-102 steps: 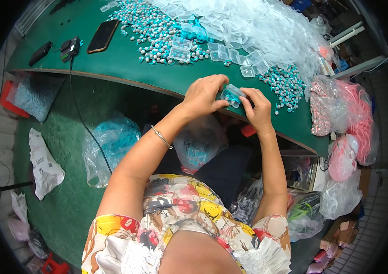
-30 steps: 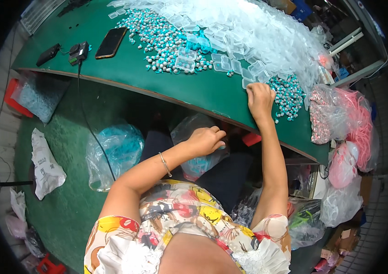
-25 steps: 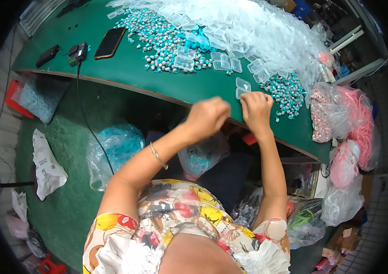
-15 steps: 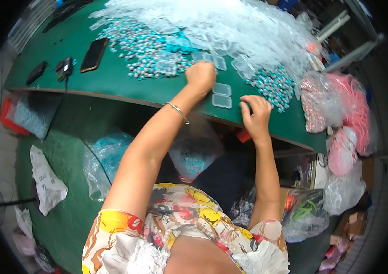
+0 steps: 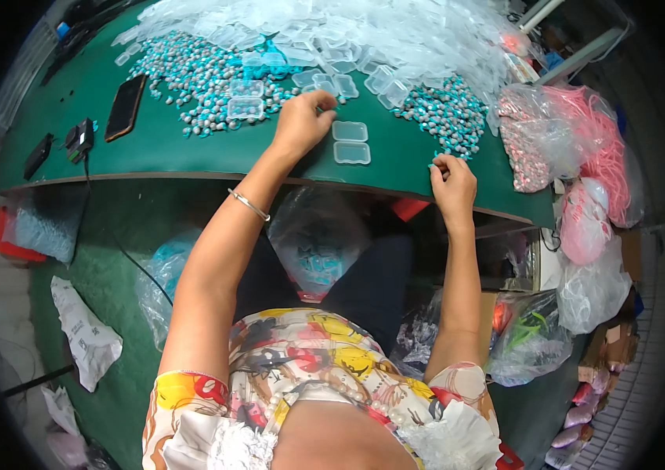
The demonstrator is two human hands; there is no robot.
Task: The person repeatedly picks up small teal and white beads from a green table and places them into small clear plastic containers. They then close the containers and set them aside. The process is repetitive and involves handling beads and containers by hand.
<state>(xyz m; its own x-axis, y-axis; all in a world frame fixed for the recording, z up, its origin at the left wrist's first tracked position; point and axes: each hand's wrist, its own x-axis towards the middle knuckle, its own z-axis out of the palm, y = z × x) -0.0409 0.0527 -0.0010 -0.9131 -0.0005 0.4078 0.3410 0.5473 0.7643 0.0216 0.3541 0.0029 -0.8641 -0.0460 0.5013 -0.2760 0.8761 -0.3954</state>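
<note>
Head view:

1. A clear hinged box (image 5: 350, 152) is laid open on the green table (image 5: 395, 168), its two halves set flat, one behind the other. It is touched by neither hand.
2. From the fingertips of the left hand (image 5: 299, 128), the box is found just beside, toward five o'clock. The fingers are loosely curled and the thumb is held a little off the forefinger; whether anything is pinched between them cannot be told.
3. From the fingertips of the right hand (image 5: 455, 188), the box is found between nine and ten o'clock, well apart. The fingers are bent toward the thumb, and a teal speck (image 5: 432, 165) is seen at the tips, too small to be made out; whether it is gripped cannot be told.
4. Right above those tips, at twelve o'clock, a smaller pile of teal and grey beads (image 5: 446, 117) is spread. A larger bead pile (image 5: 199, 86) is spread at ten o'clock from the left hand, with a clear case (image 5: 245, 108) laid on its near edge.
5. Loose clear boxes (image 5: 325, 84) are seen at twelve o'clock from the left fingertips, backed by a great heap of clear cases (image 5: 395, 35).
6. A dark phone (image 5: 125, 108) is laid at nine o'clock from the left hand.
</note>
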